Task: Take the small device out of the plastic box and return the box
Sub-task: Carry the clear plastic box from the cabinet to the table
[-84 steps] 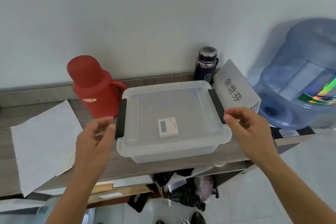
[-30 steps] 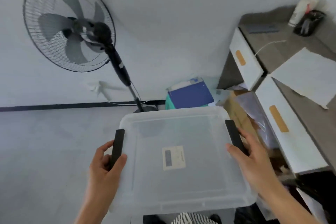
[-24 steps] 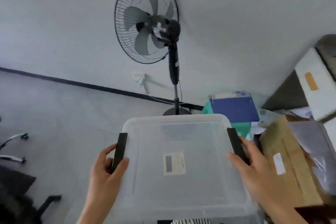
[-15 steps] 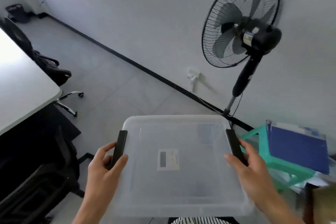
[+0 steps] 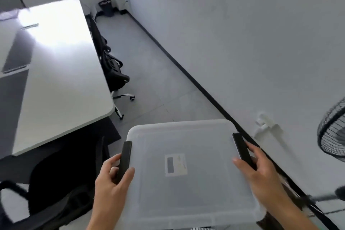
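Observation:
I carry a clear plastic box with its lid on, held level in front of me above the floor. My left hand grips the black latch on its left side, thumb on the lid. My right hand grips the black latch on the right side. Through the lid I see the small white device with a dark screen lying flat near the middle of the box.
A white desk stands at the left, with black office chairs along its edge and one chair close by at lower left. A standing fan is at the right by the wall. Grey floor runs ahead.
I have turned further left with the box in both hands. The fan has slid to the right edge of view, and the white desk and chairs have come in on the left.

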Demonstrator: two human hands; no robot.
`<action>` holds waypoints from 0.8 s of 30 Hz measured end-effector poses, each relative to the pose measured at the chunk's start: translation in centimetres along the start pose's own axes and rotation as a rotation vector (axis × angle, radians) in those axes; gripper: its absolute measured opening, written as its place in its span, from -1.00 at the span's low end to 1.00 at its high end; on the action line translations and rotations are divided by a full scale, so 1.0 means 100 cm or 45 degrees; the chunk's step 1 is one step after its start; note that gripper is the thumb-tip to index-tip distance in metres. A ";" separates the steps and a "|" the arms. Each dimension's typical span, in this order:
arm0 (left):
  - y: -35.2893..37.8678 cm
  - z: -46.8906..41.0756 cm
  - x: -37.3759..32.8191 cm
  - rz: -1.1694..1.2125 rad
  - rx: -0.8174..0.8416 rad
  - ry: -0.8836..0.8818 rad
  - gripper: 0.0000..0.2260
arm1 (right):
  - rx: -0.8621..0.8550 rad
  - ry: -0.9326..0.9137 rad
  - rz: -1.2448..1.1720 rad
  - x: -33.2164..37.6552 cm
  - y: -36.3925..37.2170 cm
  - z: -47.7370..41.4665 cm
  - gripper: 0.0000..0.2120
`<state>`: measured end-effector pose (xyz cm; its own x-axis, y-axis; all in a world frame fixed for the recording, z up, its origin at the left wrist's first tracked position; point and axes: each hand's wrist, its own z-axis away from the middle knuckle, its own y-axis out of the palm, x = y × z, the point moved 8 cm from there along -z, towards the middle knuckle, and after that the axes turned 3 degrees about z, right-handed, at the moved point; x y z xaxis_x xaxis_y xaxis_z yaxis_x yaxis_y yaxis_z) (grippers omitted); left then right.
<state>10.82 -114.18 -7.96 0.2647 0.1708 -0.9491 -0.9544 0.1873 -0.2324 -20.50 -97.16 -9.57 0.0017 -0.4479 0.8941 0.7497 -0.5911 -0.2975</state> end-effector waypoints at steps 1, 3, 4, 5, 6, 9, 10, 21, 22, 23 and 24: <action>0.001 -0.013 -0.003 0.001 -0.026 -0.014 -0.68 | 0.037 -0.013 0.009 0.012 0.006 -0.020 -0.58; 0.001 -0.040 -0.009 0.034 -0.088 -0.038 -0.67 | 0.067 -0.034 0.014 0.034 0.018 -0.058 -0.62; 0.002 -0.055 -0.012 0.053 -0.115 -0.046 -0.66 | 0.072 -0.042 0.019 0.043 0.024 -0.077 -0.63; 0.004 -0.070 -0.015 0.063 -0.136 -0.053 -0.66 | 0.085 -0.048 0.025 0.051 0.032 -0.095 -0.64; 0.006 -0.087 -0.016 0.069 -0.151 -0.064 -0.66 | 0.102 -0.049 0.032 0.057 0.039 -0.113 -0.63; 0.016 -0.147 -0.016 0.095 -0.166 -0.103 -0.66 | 0.125 -0.035 0.044 0.071 0.063 -0.173 -0.61; 0.020 -0.170 -0.017 0.098 -0.169 -0.107 -0.65 | 0.114 -0.036 0.053 0.078 0.071 -0.193 -0.59; 0.054 -0.429 -0.118 0.063 -0.048 0.010 -0.68 | 0.015 -0.099 0.057 0.222 0.137 -0.388 -0.61; 0.061 -0.449 -0.129 0.059 -0.029 0.021 -0.68 | 0.001 -0.089 0.057 0.230 0.140 -0.405 -0.61; 0.068 -0.470 -0.137 0.058 -0.014 0.030 -0.67 | -0.012 -0.081 0.058 0.237 0.143 -0.422 -0.61; 0.075 -0.490 -0.144 0.059 -0.005 0.031 -0.67 | -0.020 -0.076 0.056 0.243 0.146 -0.442 -0.60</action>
<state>-6.91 -162.60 -6.47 0.2171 0.1558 -0.9636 -0.9661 0.1757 -0.1893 -38.79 -146.30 -6.98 0.0742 -0.4327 0.8985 0.7376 -0.5826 -0.3415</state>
